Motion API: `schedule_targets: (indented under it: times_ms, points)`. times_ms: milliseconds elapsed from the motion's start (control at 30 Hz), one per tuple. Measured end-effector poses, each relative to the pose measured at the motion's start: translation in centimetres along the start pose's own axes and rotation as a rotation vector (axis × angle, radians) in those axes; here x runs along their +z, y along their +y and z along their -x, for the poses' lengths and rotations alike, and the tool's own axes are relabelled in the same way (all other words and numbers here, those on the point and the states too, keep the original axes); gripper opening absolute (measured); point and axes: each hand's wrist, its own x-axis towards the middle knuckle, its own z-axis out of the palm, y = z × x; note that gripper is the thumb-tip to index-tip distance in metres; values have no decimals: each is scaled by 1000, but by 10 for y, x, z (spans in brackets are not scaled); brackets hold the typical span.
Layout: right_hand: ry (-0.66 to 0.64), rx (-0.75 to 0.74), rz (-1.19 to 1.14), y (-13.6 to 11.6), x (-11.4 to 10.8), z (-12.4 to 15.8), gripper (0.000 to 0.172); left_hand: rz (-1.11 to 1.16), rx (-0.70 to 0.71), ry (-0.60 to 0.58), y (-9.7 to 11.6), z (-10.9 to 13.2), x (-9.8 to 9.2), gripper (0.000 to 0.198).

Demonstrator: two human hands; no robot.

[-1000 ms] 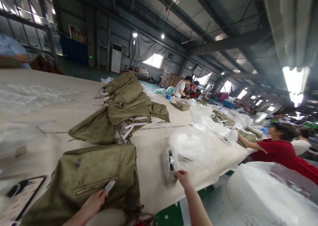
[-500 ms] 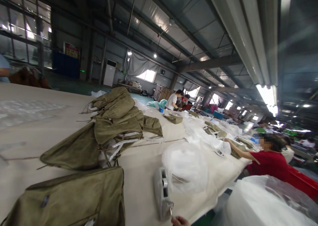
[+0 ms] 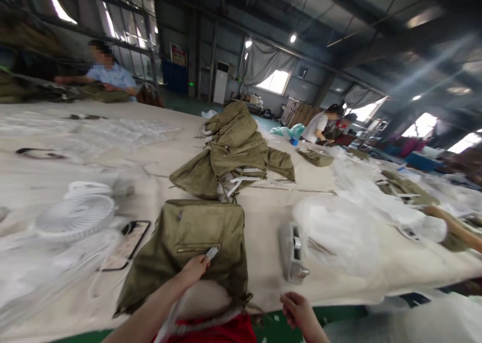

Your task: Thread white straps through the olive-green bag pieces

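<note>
An olive green bag (image 3: pixel 196 242) lies flat on the cream table (image 3: pixel 263 222) right in front of me. My left hand (image 3: pixel 194 270) rests on its lower part and pinches a small white tag (image 3: pixel 211 253) beside the zip pocket. My right hand (image 3: pixel 297 308) hangs at the table's near edge with fingers curled, just below a grey tape dispenser (image 3: pixel 291 252); I see nothing in it. A heap of more olive bags (image 3: pixel 235 154) lies further back.
A white fan (image 3: pixel 75 215) and a phone (image 3: pixel 128 242) lie to the left. Clear plastic bags (image 3: pixel 339 227) spread to the right. One person (image 3: pixel 109 77) sits at the far left, others (image 3: pixel 324 127) work at the far end. An arm (image 3: pixel 454 227) reaches in from the right.
The view has swung left and down, bringing both hands back into sight. My right hand has come back from the tape dispenser to the table edge. My left hand still holds the tag.
</note>
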Motion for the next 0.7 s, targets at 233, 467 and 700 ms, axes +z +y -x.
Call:
schedule_targets:
  times_ms: [233,467,700]
  points:
    - [-241,-210,1,-101,106,-24,38,23,-5,-5,-9,1,3,29]
    - [-411,-238,6,-148,193,-57,28,62,59,1,-9,3,1,30]
    - [-361,-112,90,-131,208,-71,34,162,50,-76,-15,-1,2,28]
